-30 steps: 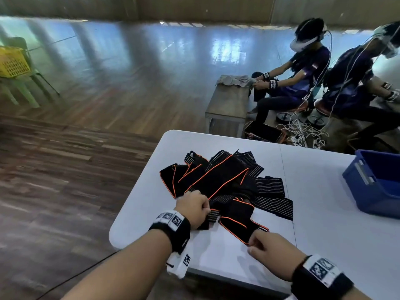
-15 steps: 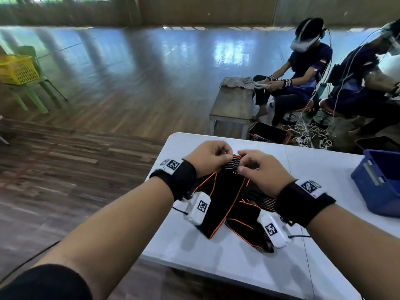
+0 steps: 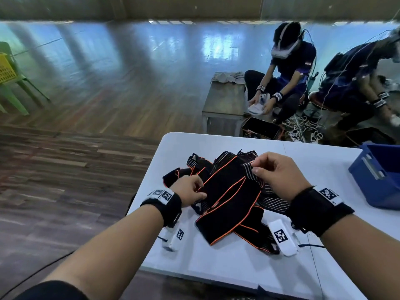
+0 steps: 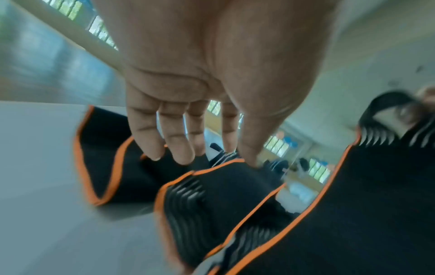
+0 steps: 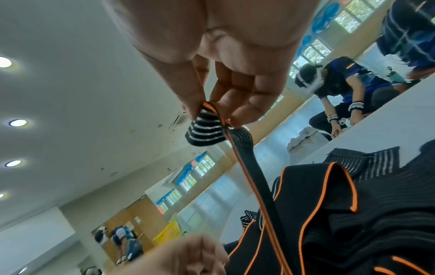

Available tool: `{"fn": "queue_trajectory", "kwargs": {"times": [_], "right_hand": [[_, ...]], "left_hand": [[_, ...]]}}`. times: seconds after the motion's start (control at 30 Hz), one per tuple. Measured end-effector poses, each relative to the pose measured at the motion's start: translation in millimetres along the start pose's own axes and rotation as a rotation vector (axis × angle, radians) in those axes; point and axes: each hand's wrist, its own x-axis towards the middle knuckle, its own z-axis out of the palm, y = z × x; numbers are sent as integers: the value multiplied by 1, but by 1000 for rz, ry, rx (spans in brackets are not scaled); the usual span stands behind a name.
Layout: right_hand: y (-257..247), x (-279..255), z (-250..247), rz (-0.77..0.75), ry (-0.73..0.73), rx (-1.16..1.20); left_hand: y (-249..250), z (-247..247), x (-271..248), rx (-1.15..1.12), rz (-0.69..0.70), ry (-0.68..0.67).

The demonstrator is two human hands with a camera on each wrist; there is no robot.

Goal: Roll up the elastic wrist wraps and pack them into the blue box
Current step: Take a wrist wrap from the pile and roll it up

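Observation:
A heap of black elastic wrist wraps (image 3: 270,200) with orange edging lies on the white table (image 3: 216,263). My right hand (image 3: 255,167) (image 5: 212,115) pinches the striped end of one wrap (image 3: 229,198) (image 5: 254,176) between thumb and fingers and holds it above the heap. This wrap slopes down towards me. My left hand (image 3: 200,191) (image 4: 240,156) is lower on the wrap's left side, thumb and forefinger pinching its orange edge, the other fingers hanging loose. The blue box (image 3: 378,191) stands open at the table's right edge, an arm's reach from my right hand.
Beyond the table's far edge are a low bench (image 3: 225,98), a black basket (image 3: 259,128) and tangled cables (image 3: 303,128) on the floor. Two seated people (image 3: 290,70) work there. A green chair (image 3: 13,92) stands far left.
Half a second ago both hands held the wrap's end together. My left hand has since moved down and left along the wrap, and my right hand keeps the striped end.

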Motion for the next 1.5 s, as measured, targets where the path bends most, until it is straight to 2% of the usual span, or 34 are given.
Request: {"fn": "queue_trajectory", "kwargs": {"times": [0.07, 0.13, 0.23, 0.33, 0.53, 0.67, 0.8, 0.97, 1.13, 1.5], "right_hand": [[3, -3, -5, 34, 15, -21], [5, -6, -8, 77, 34, -43], [6, -10, -8, 128, 73, -57], [-1, -11, -9, 156, 122, -21], [-35, 0, -29, 112, 270, 131], [-68, 4, -50, 89, 396, 229], [-96, -1, -71, 27, 454, 264], [-108, -7, -98, -60, 504, 157], [-95, -11, -123, -91, 548, 146], [-65, -25, -200, -90, 389, 559]], "left_hand": [[-21, 15, 1, 156, -36, -81], [-29, 26, 4, 243, -14, -112], [-28, 23, 8, 292, 85, -57], [-15, 5, 14, 231, 232, -1], [58, -64, 20, -93, 469, 151], [118, -110, 26, -143, 635, 161], [169, -140, 28, -230, 728, 198], [224, -157, 20, -533, 755, 204], [269, -145, 6, -730, 743, 247], [361, -76, -19, -940, 605, 250]]}}
